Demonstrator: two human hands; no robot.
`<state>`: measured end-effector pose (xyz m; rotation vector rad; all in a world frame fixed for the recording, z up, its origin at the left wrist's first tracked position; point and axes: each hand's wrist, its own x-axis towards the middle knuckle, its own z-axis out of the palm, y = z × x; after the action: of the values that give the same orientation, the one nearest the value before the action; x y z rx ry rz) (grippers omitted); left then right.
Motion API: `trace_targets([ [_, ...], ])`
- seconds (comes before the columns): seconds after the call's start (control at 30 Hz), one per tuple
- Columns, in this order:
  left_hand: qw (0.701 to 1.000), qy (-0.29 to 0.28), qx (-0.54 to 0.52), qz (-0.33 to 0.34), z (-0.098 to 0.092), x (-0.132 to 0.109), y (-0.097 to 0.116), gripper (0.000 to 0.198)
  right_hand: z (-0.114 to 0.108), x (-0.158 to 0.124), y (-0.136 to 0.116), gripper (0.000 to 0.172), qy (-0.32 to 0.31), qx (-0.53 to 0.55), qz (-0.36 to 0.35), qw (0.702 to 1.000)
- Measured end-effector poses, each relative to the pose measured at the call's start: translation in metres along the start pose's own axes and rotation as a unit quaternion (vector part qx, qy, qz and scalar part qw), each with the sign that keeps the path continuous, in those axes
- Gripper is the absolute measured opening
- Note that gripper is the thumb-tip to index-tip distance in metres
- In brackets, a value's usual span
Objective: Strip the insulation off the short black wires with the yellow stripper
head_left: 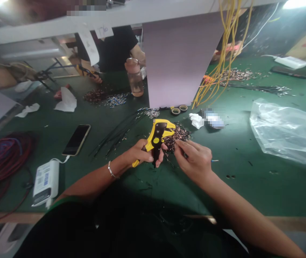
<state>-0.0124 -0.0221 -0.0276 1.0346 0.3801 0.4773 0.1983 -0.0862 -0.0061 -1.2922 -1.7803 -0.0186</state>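
I'm watching through the head camera as the left hand (pixel 139 153) is wrapping closed around the handle of a yellow-and-black wire stripper (pixel 156 138), with the tool's head tilted up and pointing toward the right hand (pixel 193 161). That right hand is narrowing into a pinch just beside the stripper, its fingertips (pixel 178 143) meeting at the edge of a heap of short wire pieces (pixel 178 135). I'm reading the pinch as closing on a thin wire, but I can't tell from this view whether anything is really held there.

The heap is lying on the green surface (pixel 239 186) directly behind the stripper, partly hidden by it and by the hands. I'm seeing a loose spread of long black wires (pixel 117 132) to the left of the hands, with a smartphone (pixel 76 139) beyond them and a white power bank (pixel 46 182) nearer the left forearm. A coil of red and blue cable (pixel 2 161) is sitting at the far left. Two tape rolls (pixel 179 110) and a crumpled white tissue (pixel 196 120) are lying just past the heap, and a clear plastic bag (pixel 287 132) is spreading out to the right. Across the surface, a co-worker's hand (pixel 89 73) is gripping a similar yellow tool.
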Motion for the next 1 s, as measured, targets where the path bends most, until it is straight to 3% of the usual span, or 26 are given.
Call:
trace_targets([
  [0.37, 0.999, 0.016, 0.033, 0.015, 0.006, -0.001, -0.001, 0.042, 0.003, -0.007, -0.008, 0.020, 0.019, -0.052, -0.115, 0.992],
  [0.5, 0.996, 0.051, 0.072, 0.009, 0.011, -0.002, 0.001, 0.037, 0.005, -0.007, -0.008, 0.017, 0.032, -0.091, -0.149, 0.984],
  [0.73, 0.974, 0.121, 0.191, 0.031, 0.017, 0.000, -0.001, 0.034, 0.006, -0.007, -0.009, 0.012, 0.044, -0.057, -0.178, 0.981],
  [0.87, 0.919, 0.161, 0.350, 0.086, 0.019, -0.002, -0.002, 0.025, 0.007, -0.007, -0.010, 0.013, 0.035, -0.013, -0.154, 0.987],
  [0.93, 0.864, 0.187, 0.450, 0.127, 0.018, -0.002, -0.003, 0.025, 0.008, -0.007, -0.009, 0.015, 0.032, 0.019, -0.133, 0.990],
  [1.0, 0.788, 0.211, 0.549, 0.183, 0.016, -0.003, -0.005, 0.031, 0.009, -0.007, -0.008, 0.018, 0.028, 0.049, -0.103, 0.993],
])
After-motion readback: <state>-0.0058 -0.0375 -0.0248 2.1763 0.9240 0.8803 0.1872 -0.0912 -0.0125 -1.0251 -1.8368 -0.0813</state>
